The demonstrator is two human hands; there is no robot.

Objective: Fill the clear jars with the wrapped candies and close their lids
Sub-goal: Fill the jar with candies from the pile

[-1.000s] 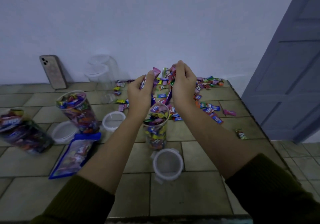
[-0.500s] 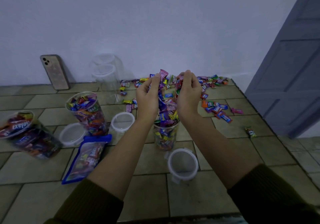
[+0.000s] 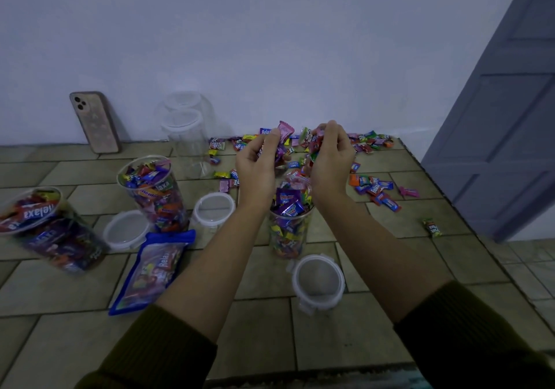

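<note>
A clear jar (image 3: 289, 232) stands mid-table, heaped with wrapped candies to its rim. Directly above it my left hand (image 3: 258, 166) and my right hand (image 3: 329, 160) each hold a bunch of wrapped candies in curled fingers, and some candies hang or fall between the hands toward the jar mouth. The jar's lid (image 3: 318, 282) lies open-side up just in front of it. More loose candies (image 3: 372, 185) are scattered behind and to the right. Two other filled open jars stand at the left (image 3: 156, 196) and far left (image 3: 45, 229).
Two loose lids (image 3: 213, 208) (image 3: 126, 234) lie between the jars. A blue candy bag (image 3: 153, 270) lies flat at left front. Empty clear jars (image 3: 186, 136) and a phone (image 3: 95, 122) stand by the wall. The table edge (image 3: 450, 205) runs along the right, a door beyond it.
Both hands brought candies from the pile to above the middle jar, which has filled up to a heap. The camera view shifted slightly left and closer.
</note>
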